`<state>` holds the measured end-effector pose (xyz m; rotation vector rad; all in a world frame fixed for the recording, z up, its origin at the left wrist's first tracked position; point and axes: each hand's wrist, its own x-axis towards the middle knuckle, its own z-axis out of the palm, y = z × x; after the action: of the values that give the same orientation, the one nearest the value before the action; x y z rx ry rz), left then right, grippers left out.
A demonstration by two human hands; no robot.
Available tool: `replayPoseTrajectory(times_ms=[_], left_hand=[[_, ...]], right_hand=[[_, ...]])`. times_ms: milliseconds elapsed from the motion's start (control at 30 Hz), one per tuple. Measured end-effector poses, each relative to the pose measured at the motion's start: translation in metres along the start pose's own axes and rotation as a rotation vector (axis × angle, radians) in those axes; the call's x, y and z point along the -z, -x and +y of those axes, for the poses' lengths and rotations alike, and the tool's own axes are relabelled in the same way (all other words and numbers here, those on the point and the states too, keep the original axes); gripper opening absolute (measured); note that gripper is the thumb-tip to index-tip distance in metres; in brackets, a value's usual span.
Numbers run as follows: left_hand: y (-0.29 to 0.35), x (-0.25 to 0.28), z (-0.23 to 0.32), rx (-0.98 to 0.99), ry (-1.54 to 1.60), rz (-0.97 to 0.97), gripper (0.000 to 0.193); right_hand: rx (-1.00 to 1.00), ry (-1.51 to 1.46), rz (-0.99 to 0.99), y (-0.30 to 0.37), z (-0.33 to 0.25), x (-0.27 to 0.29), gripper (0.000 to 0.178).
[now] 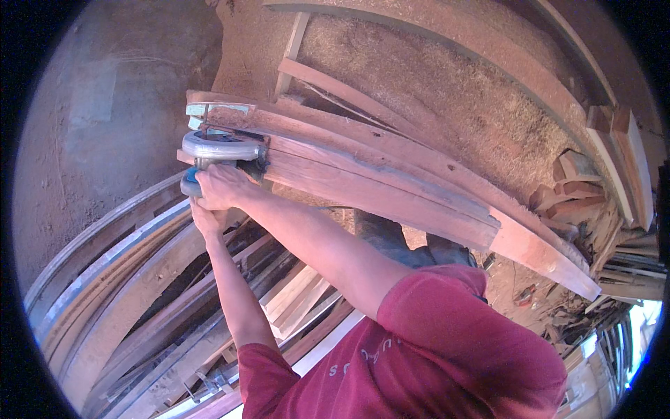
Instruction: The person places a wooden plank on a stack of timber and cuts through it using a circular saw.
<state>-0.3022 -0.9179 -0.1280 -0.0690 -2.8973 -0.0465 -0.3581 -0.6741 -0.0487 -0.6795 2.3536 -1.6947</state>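
Note:
Both my hands are at the near end of a circular saw (222,146) with a rounded grey metal guard and a teal handle. My right hand (225,187) is closed round the handle. Just below it, my left hand (207,218) is closed at the same grip, its fingers partly hidden. The saw rests at the left end of a long reddish wooden plank (370,192), and its blade is hidden. Alongside the plank's far edge runs another board (419,157) with a rough edge. Pale green painted blocks (197,109) show beyond the saw.
Curved planks (132,293) are stacked at the lower left, beside cut lumber (296,297). A large curved beam (447,31) arcs along the far side over sawdust-covered ground (433,91). Wood offcuts (576,181) are piled at the right. Bare grey floor (132,91) lies at the left.

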Motion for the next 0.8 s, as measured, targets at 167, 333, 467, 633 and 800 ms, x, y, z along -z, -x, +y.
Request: replayPoseTrajectory(times_ms=[167,333,467,633,800], left_hand=[[0.005,0.015,0.019,0.109,0.211,0.048,0.087],[0.027,0.047,0.094,0.050,0.084,0.216,0.086],[0.047,0.079,0.170,-0.002,-0.121,0.430,0.090],[0.083,0.097,0.249,-0.012,0.017,0.360,0.091],[0.103,0.130,0.330,-0.250,0.794,0.008,0.076]], right_hand=[[0.041,-0.017,0.011,0.004,-0.001,-0.002,0.045],[0.260,-0.132,0.030,0.053,0.024,0.017,0.043],[0.431,-0.148,0.274,0.105,0.055,0.018,0.051],[0.284,-0.041,0.279,0.200,0.008,0.108,0.049],[-0.140,0.296,0.358,0.356,-0.013,0.180,0.068]])
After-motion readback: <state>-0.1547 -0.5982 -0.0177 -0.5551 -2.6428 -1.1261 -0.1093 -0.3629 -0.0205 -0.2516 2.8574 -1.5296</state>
